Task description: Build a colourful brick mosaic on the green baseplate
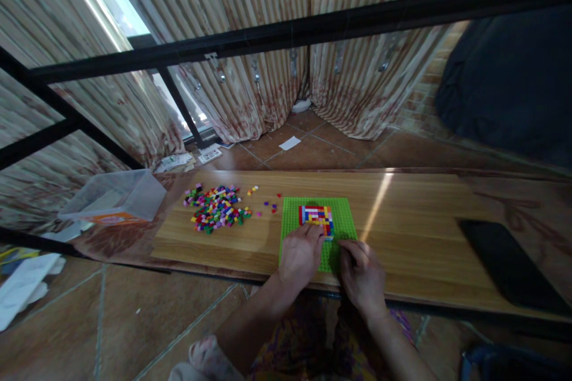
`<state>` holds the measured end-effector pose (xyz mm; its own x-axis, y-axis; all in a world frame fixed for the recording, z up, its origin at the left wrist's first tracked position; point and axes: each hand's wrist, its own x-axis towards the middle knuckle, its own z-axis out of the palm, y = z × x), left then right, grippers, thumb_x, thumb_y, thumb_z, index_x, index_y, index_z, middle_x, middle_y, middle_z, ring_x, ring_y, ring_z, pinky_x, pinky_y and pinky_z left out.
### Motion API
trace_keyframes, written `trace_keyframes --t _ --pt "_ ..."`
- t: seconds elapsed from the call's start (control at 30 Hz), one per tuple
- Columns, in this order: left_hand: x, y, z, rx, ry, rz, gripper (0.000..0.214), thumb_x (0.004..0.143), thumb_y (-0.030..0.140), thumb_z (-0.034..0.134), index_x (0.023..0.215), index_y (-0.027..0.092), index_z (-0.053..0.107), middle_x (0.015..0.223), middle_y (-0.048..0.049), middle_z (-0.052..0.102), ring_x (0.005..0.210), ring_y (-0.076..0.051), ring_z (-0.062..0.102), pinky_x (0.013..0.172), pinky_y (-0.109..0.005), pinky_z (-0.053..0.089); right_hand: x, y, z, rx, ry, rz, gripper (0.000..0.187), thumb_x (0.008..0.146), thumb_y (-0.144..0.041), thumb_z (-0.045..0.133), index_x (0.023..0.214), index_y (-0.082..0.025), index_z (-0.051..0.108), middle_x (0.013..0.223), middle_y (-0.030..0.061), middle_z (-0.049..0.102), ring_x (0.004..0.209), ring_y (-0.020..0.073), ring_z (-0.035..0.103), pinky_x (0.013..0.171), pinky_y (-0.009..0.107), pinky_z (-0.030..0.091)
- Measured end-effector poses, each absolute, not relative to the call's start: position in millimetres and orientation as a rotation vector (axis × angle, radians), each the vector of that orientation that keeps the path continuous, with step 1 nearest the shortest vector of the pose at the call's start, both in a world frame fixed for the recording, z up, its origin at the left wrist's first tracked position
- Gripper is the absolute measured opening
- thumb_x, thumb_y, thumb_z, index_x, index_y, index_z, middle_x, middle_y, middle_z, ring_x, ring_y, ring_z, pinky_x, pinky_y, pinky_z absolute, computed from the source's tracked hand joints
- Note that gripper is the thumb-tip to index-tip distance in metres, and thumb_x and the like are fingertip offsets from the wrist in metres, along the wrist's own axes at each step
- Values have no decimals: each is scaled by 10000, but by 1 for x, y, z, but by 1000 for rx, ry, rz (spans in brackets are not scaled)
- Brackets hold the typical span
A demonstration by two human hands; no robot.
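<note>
A green studded baseplate lies on the wooden board, with a square pattern of small coloured toy bricks built on it. The fingers of my left hand are bent together over the pattern's lower part and touch it; what is under the fingertips is hidden. Over the plate's right edge, my right hand has its fingers curled in a pinch. Anything held there is too small or covered to make out. Left of the plate lie a few loose bricks.
A large heap of mixed bricks is spread on the board's left part. Beyond it stands a clear plastic bin. A dark flat phone-like slab rests at the right end. A black metal bar crosses in front of the curtains.
</note>
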<state>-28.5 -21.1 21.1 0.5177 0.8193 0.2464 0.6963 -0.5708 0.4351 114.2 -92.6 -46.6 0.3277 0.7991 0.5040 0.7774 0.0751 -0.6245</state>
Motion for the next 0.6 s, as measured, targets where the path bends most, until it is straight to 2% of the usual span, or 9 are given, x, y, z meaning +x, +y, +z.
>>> trace_keyframes --t 0.3,0.47,0.6 --pt "-26 -16 17 2325 1356 663 80 921 237 617 996 239 646 964 4 739 895 -161 687 790 -267 531 115 -92 -46 -1697 -1421 37 242 948 -261 465 999 -183 688 962 95 691 892 218 648 777 357 534" --pt "-30 -22 11 2308 1360 740 101 926 238 608 1016 236 654 989 -6 733 909 -164 681 817 -282 549 115 -93 -46 -1696 -1419 34 237 945 -261 469 992 -192 691 955 88 698 887 214 650 781 357 534" --pt "-33 -29 7 2297 1356 813 189 925 215 591 1104 240 647 1040 -23 722 959 -176 675 876 -310 566 114 -93 -45 -1698 -1408 32 238 944 -265 468 989 -195 691 950 87 700 884 214 652 780 359 538"
